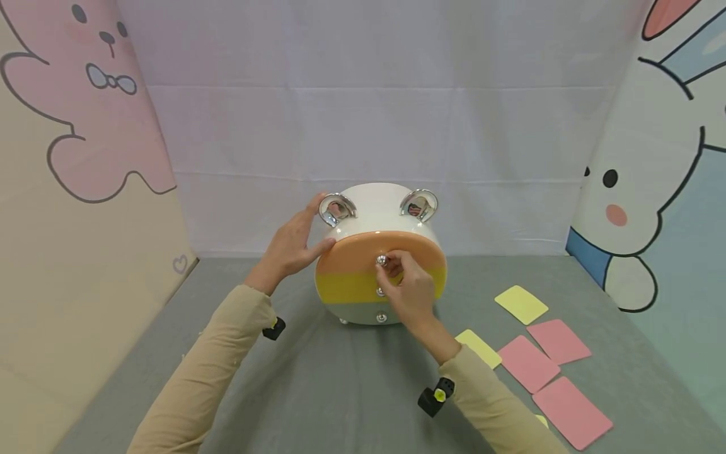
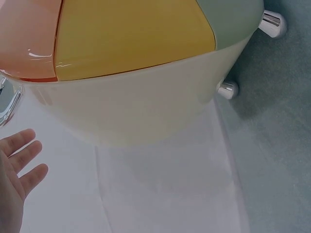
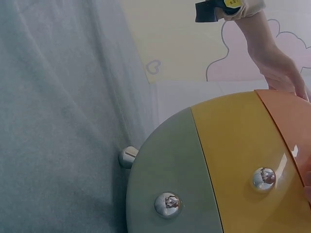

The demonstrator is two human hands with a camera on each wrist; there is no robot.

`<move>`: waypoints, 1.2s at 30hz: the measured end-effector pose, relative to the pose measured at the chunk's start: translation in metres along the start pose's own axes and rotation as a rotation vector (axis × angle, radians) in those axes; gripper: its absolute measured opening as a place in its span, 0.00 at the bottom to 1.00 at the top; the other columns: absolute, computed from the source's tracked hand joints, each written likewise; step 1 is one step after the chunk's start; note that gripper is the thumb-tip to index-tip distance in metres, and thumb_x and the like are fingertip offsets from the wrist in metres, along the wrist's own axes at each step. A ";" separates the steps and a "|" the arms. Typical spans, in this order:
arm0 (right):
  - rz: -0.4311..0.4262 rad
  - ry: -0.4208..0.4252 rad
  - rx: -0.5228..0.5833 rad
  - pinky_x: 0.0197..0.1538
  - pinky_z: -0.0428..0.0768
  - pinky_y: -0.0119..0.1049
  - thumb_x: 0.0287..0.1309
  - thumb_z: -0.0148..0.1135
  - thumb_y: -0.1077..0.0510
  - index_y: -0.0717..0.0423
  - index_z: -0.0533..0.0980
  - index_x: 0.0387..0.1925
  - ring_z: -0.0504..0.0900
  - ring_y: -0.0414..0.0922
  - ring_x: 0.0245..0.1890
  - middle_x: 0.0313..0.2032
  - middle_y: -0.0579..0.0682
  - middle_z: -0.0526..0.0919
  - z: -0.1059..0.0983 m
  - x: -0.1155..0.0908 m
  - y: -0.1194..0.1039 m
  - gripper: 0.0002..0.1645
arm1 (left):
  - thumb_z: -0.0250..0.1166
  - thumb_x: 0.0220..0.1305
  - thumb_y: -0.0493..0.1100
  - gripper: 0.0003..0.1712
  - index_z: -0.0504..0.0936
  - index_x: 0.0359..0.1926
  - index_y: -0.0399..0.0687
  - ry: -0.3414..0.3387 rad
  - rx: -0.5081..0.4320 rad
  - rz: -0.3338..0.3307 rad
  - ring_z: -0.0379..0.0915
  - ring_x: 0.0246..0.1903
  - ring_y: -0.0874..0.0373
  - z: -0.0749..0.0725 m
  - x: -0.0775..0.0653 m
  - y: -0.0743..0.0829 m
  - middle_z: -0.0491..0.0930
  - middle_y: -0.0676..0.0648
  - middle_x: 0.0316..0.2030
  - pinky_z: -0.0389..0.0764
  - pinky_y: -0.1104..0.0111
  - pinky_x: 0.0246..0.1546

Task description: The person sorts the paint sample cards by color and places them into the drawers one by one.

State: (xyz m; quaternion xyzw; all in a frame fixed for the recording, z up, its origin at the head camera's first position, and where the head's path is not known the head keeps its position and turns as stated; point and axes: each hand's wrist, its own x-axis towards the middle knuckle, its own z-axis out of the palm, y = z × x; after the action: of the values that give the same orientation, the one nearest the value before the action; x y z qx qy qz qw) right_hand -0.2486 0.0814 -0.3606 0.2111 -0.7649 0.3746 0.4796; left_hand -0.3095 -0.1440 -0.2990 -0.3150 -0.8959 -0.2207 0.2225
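A rounded white drawer box (image 1: 377, 208) with two silver ears stands on the grey cloth. Its front has an orange drawer (image 1: 363, 247) on top, a yellow drawer (image 3: 233, 145) in the middle and a green drawer (image 3: 167, 162) at the bottom, each with a round silver knob. My right hand (image 1: 409, 287) pinches the top knob (image 1: 381, 259) between thumb and finger. At the box's upper left side, my left hand (image 1: 290, 246) has its thumb at the orange drawer's edge and its fingers beside the left ear (image 1: 337, 209). Spread, straight fingers (image 2: 29, 155) show in the left wrist view.
To the right on the grey table (image 1: 317, 391) lie several pink cards (image 1: 558, 342) and yellow cards (image 1: 522, 304), one partly behind my right sleeve. A white curtain (image 1: 374, 126) hangs behind the box, and cartoon-printed panels flank both sides. Short silver feet (image 2: 274, 23) hold up the box.
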 end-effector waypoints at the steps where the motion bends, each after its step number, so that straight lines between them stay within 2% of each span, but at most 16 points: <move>1: -0.001 0.003 0.000 0.22 0.75 0.33 0.45 0.64 0.62 0.62 0.74 0.31 0.78 0.42 0.20 0.22 0.50 0.80 0.000 0.000 0.000 0.10 | 0.57 0.59 0.56 0.47 0.41 0.71 0.55 0.001 -0.002 0.002 0.61 0.59 0.44 0.000 0.000 0.000 0.61 0.42 0.64 0.66 0.49 0.53; 18: 0.016 0.029 -0.020 0.23 0.76 0.33 0.44 0.67 0.61 0.61 0.75 0.32 0.78 0.41 0.20 0.22 0.50 0.80 0.003 -0.001 -0.002 0.12 | 0.57 0.58 0.57 0.47 0.42 0.71 0.54 0.001 0.000 0.004 0.61 0.58 0.43 0.000 0.000 0.000 0.60 0.42 0.64 0.66 0.49 0.54; 25: 0.072 -0.030 0.006 0.24 0.76 0.34 0.45 0.67 0.61 0.62 0.74 0.32 0.79 0.43 0.22 0.24 0.51 0.81 -0.005 0.000 -0.005 0.12 | 0.57 0.58 0.58 0.47 0.42 0.71 0.55 0.006 0.005 0.006 0.62 0.58 0.43 0.000 0.000 -0.001 0.61 0.42 0.64 0.66 0.49 0.53; 32: 0.161 -0.067 -0.004 0.22 0.76 0.35 0.42 0.70 0.59 0.61 0.75 0.33 0.80 0.44 0.23 0.24 0.50 0.81 -0.019 -0.017 -0.003 0.15 | 0.57 0.57 0.60 0.48 0.40 0.71 0.55 -0.006 -0.009 -0.007 0.60 0.60 0.44 0.000 -0.001 0.000 0.60 0.41 0.64 0.66 0.49 0.54; 36: 0.176 -0.075 -0.024 0.24 0.77 0.37 0.41 0.71 0.59 0.61 0.75 0.32 0.80 0.44 0.22 0.24 0.50 0.81 -0.022 -0.032 0.004 0.16 | 0.57 0.57 0.60 0.49 0.40 0.71 0.55 -0.006 -0.013 -0.007 0.59 0.61 0.44 0.002 -0.001 -0.001 0.60 0.41 0.64 0.65 0.49 0.55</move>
State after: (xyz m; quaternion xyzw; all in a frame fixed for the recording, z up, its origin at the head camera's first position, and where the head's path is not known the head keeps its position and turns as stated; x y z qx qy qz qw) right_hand -0.2241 0.0995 -0.3844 0.1513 -0.8023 0.3978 0.4185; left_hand -0.3100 -0.1442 -0.3010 -0.3138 -0.8962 -0.2265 0.2170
